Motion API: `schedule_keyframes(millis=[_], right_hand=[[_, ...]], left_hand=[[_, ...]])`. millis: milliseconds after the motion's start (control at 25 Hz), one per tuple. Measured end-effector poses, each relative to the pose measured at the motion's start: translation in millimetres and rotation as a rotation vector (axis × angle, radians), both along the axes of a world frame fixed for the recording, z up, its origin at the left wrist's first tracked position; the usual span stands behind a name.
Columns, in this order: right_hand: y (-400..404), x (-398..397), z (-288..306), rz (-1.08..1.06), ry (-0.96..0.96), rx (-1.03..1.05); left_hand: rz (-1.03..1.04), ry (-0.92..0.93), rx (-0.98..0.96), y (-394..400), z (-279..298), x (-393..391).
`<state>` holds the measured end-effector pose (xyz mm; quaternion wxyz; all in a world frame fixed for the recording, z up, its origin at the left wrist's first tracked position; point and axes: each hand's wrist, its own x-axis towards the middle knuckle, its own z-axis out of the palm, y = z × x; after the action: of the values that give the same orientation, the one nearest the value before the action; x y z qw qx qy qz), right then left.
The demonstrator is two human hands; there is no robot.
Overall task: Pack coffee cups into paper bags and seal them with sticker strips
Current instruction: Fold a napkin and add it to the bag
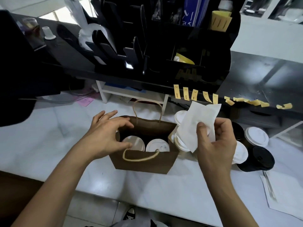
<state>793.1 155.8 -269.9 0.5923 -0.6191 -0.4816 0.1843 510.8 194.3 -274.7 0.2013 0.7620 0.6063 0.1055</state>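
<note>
We see our left hand [106, 133] curled over the left rim of the brown paper bag [144, 159], holding its mouth open; our right hand [216, 141] pinches a white napkin [196, 122] just right of it. The bag stands upright mid-desk, mouth up, its long axis parallel to the near desk edge, with two lidded cups [157, 145] inside. If we let go, the mouth may fold shut. The napkin could snag the rim, or our wrist could knock the cups beside [256, 135].
</note>
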Motion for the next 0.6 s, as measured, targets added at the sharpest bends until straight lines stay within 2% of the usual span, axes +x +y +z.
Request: schedule_keyframes(millis=[120,400,600], right_hand=[[-3,-17,-2,0.117,-0.256,0.092],[12,-45,-8,0.503,-1.046,0.239],[38,-68,-8,0.834,-1.313,0.094]], left_hand=[[-0.069,0.034,-0.064,2,-4,-8],[-0.119,-0.011,-0.069,1,-16,-11],[-0.122,-0.065,-0.092,0,-19,-13]])
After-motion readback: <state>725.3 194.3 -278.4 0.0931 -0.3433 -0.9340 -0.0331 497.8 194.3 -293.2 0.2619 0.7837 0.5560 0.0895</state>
